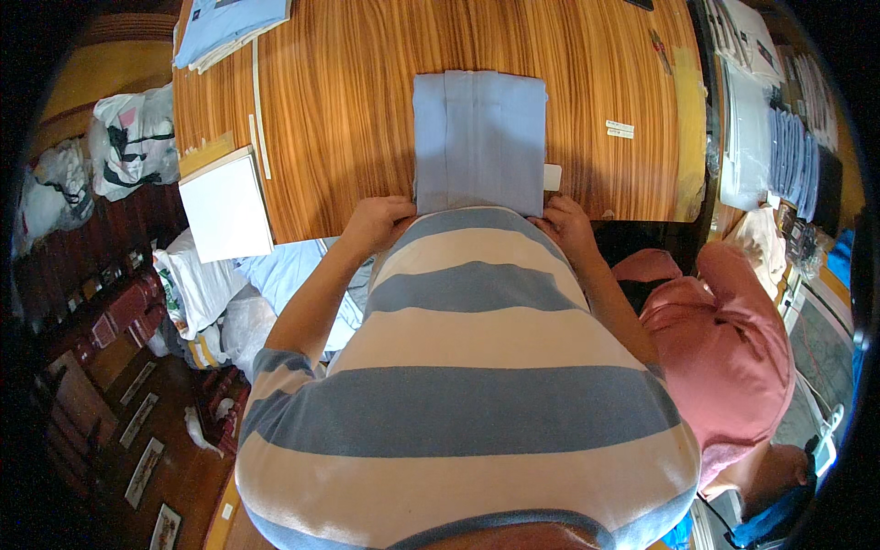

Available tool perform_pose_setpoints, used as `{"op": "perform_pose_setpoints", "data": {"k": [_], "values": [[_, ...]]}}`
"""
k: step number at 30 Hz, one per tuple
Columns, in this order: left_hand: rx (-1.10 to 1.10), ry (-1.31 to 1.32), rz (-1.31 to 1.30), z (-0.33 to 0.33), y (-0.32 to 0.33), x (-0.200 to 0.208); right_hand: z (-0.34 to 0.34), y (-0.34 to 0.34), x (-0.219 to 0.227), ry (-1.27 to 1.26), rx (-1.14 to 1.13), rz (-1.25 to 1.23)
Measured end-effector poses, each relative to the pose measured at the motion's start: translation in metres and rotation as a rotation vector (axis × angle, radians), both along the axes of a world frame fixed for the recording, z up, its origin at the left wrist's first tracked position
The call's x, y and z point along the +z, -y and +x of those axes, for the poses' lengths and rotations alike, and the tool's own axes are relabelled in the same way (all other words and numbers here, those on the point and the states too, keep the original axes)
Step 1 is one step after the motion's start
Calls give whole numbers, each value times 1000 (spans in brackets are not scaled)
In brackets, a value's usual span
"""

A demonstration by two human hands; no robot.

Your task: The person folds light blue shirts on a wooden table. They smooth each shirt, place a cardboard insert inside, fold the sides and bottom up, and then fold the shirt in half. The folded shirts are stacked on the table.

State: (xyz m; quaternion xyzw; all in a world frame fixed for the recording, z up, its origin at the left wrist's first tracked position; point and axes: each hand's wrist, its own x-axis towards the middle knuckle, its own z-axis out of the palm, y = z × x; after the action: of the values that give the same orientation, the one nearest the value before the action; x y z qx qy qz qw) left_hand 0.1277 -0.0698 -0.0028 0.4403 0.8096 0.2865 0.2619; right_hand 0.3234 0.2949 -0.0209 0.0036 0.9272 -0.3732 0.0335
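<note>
A light-blue folded shirt (479,142) lies as a neat rectangle on the wood-grain table (339,110), right at its near edge in front of me. At its near left corner, my left hand (379,223) is closed with the fingers pinching the edge. My right hand (566,225) is closed at the near right corner in the same way. Its fingertips are partly hidden against the cloth. My striped top covers part of the shirt's near edge. A small white card (553,177) shows beside the shirt's right side.
Stacked folded shirts (229,32) lie at the far left, white sheets (225,206) at the near left corner. Small labels (620,129) and scissors (660,50) lie to the right. Packed shirts (794,160) fill a right-hand surface. A person in pink (724,339) is close on my right.
</note>
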Motion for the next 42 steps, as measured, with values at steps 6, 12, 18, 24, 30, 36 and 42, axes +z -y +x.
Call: {"op": "perform_pose_setpoints", "data": {"k": [6,12,18,24,30,36,42], "values": [[275,362,-300,-11,-22,46,-13,7,33,239,-111,-49],[156,-547,73,-7,-87,35,-83,36,68,-295,-97,230],[11,-480,52,-10,-96,-9,-94,53,13,-166,142,363],[-251,-377,34,-15,-46,-1,-65,16,39,-164,299,220],[-344,-568,-35,22,-17,-11,-17,5,5,-83,418,589],[-264,-519,25,36,-11,-16,-3,13,-4,-121,381,566],[-157,-268,-5,14,-26,14,-29,33,30,-2,219,484]]}}
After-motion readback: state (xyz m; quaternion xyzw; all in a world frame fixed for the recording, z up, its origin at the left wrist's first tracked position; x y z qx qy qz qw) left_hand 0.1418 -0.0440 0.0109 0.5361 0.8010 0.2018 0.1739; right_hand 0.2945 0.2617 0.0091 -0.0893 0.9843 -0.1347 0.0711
